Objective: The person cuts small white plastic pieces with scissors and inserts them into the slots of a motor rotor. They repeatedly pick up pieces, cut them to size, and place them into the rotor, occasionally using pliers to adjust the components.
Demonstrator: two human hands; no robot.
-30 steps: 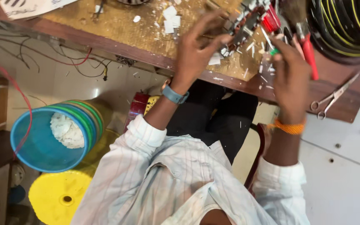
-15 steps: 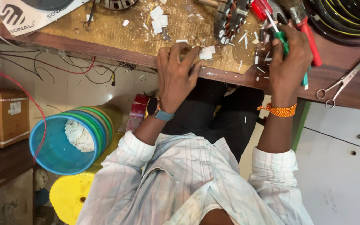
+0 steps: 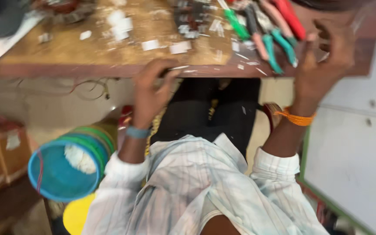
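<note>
My left hand [image 3: 153, 89] pinches a small white paper slip [image 3: 178, 68] at the workbench's [image 3: 88, 69] near edge, my right hand [image 3: 325, 58] hangs open and empty beside the pliers [image 3: 275, 45], more slips lie unpicked.

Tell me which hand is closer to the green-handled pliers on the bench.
Right. The right hand is raised beside the green-handled pliers, just off their handle ends; the left hand sits farther away at the bench edge.

Motion blur smears the pliers [image 3: 275, 39] and paper scraps [image 3: 151, 45] on the workbench [image 3: 88, 65]. The top edge cuts off the pliers' handles.
</note>
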